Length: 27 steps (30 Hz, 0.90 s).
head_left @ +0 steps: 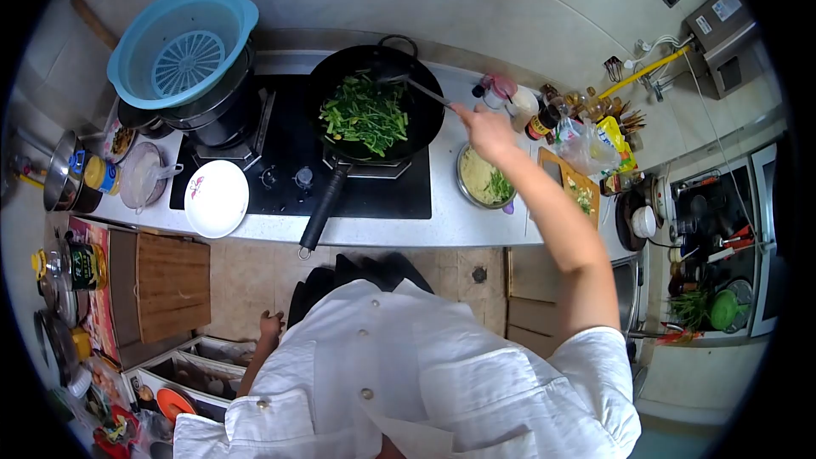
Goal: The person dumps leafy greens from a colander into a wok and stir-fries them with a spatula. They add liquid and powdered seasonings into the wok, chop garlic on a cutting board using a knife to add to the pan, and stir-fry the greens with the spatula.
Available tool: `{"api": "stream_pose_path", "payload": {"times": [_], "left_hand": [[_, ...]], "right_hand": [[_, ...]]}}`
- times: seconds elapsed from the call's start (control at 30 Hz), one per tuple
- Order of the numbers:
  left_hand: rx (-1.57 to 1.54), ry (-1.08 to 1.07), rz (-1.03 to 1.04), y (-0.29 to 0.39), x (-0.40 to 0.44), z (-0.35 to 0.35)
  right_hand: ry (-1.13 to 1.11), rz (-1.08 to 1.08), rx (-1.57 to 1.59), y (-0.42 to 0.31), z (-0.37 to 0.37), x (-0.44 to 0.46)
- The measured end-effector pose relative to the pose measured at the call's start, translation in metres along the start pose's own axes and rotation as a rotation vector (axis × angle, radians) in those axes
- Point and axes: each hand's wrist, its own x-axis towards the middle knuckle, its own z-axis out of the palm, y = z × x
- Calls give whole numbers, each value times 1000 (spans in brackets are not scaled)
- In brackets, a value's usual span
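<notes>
My right hand (486, 132) is wrapped round the end of a metal-handled spatula (429, 93), reaching over the stove's right side. The spatula's head lies at the far side of a black wok (429, 123), against the chopped green vegetables (365, 117) and partly hard to make out. The wok rests on the right burner, its long black handle (325, 208) pointing towards me. Down at my left side hangs my left hand (270, 324), its fingers loosely apart with nothing in them. Nearest below my right forearm stands a metal bowl (465, 189) with pale food and chopped greens.
A blue colander (127, 76) sits on a dark pot (217, 119) on the left burner. At the counter's front left is a white plate (216, 198). Right of the bowl are a cutting board (586, 191) and several seasoning bottles (542, 123). An open drawer (191, 374) juts out low left.
</notes>
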Motion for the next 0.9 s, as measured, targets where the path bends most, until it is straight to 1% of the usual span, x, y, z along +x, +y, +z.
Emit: {"api": "stream_pose_path", "payload": {"times": [0.07, 0.13, 0.17, 0.2, 0.23, 0.3, 0.37, 0.43, 0.47, 0.53, 0.57, 0.6, 0.63, 0.67, 0.73, 0.77, 0.83, 0.9], "left_hand": [[-32, -9, 18, 6, -1, -4], [-61, -15, 26, 8, -4, -7], [-87, -14, 40, 10, -3, -7], [-104, -10, 45, 6, -7, -10], [-100, -10, 48, 6, -8, -11], [53, 23, -29, 5, -11, -12], [45, 19, -19, 9, -15, -9], [35, 14, -6, 11, -18, -16], [35, 13, -6, 9, -13, -17], [-160, 1, 39, -4, 0, -13], [-160, 1, 39, -4, -1, -14], [-139, 4, 8, -4, -2, -10], [-102, 6, -17, 2, -6, -13], [-102, 7, -17, 4, -12, -13], [58, 9, -41, 17, -19, -9], [58, 9, -41, 16, -18, -8], [5, -10, 5, 16, -10, -5], [-42, -39, 37, 22, -4, -7]], "right_hand": [[-76, 184, 282, -9, 25, 8], [-82, 133, 352, -10, 29, 13], [-79, 88, 415, -17, 16, 16], [-38, 160, 428, -26, 1, 22], [-37, 164, 431, -34, 10, 31], [31, 206, 319, -45, 30, 43], [-5, 186, 304, -45, 31, 43], [-57, 7, 288, -37, 33, 39], [-80, 17, 283, -37, 29, 38], [-46, -22, 196, -31, -57, 12], [-46, -22, 196, -32, -86, 0], [-149, -18, 147, -34, -114, -6], [-252, 3, 104, -35, -126, -12], [-252, 3, 104, -38, -120, -13], [-381, -123, -154, -45, -107, -17], [-396, -96, -135, -49, -111, -17], [-334, -59, -14, -53, -85, 0], [-340, -72, -134, -31, -101, 11]]}}
